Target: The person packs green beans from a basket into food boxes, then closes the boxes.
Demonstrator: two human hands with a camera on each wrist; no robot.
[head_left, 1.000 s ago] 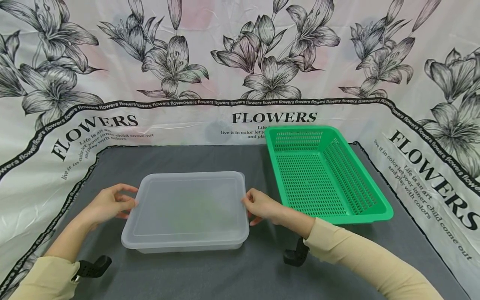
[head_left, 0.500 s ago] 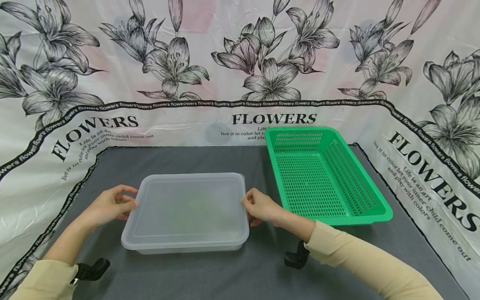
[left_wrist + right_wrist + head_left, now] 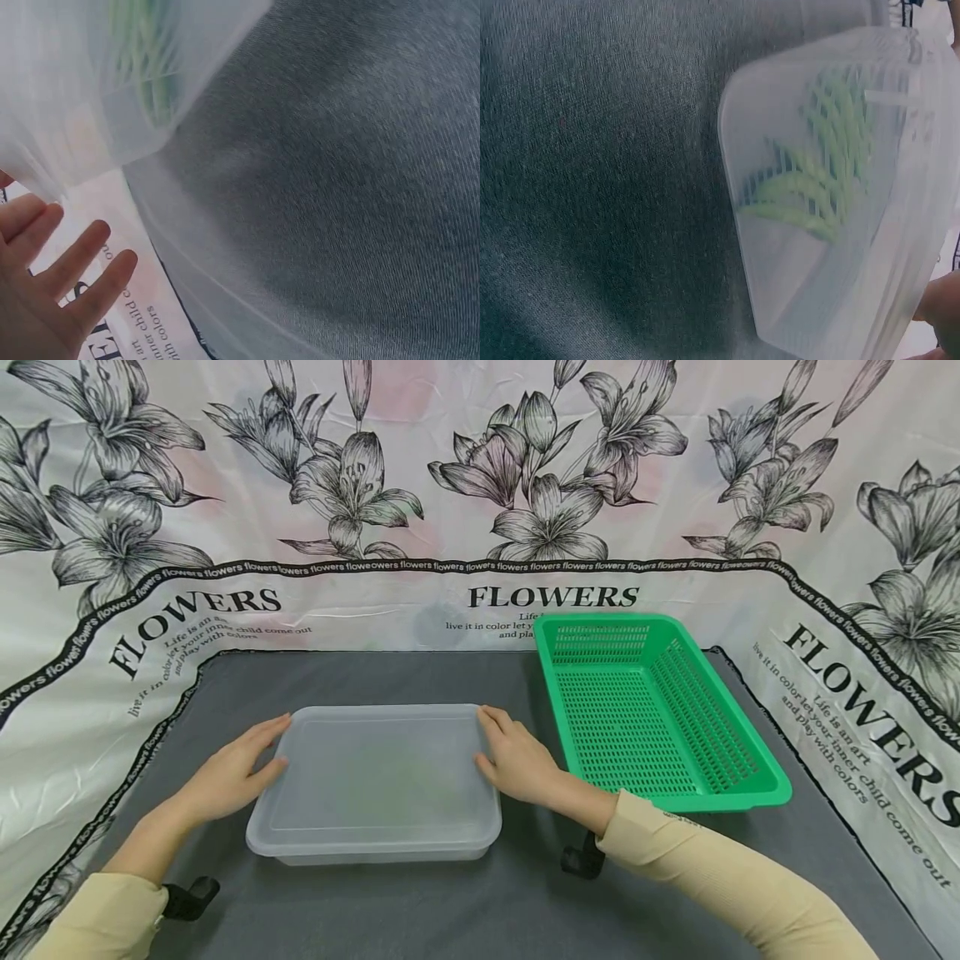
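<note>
A translucent plastic container with a frosted lid (image 3: 382, 777) sits on the grey cloth. Through its wall, the right wrist view shows slender green pods (image 3: 829, 165); they look blurred. My left hand (image 3: 225, 777) is at the container's left side, fingertips right at the far left corner and thumb at the side edge. In the left wrist view its fingers (image 3: 90, 247) spread out straight beside the container wall. On the opposite side, my right hand (image 3: 521, 764) lies with extended fingers at the far right corner and its thumb over the lid's right edge.
A green perforated plastic basket (image 3: 652, 727) stands right of the container, close behind my right forearm. Grey cloth (image 3: 375, 910) covers the work surface. White flower-printed fabric (image 3: 420, 510) rises behind and along both sides.
Both hands have slid up toward the lid's far corners. The right fingers, curled at the right edge before, have straightened. The container and basket have kept their places.
</note>
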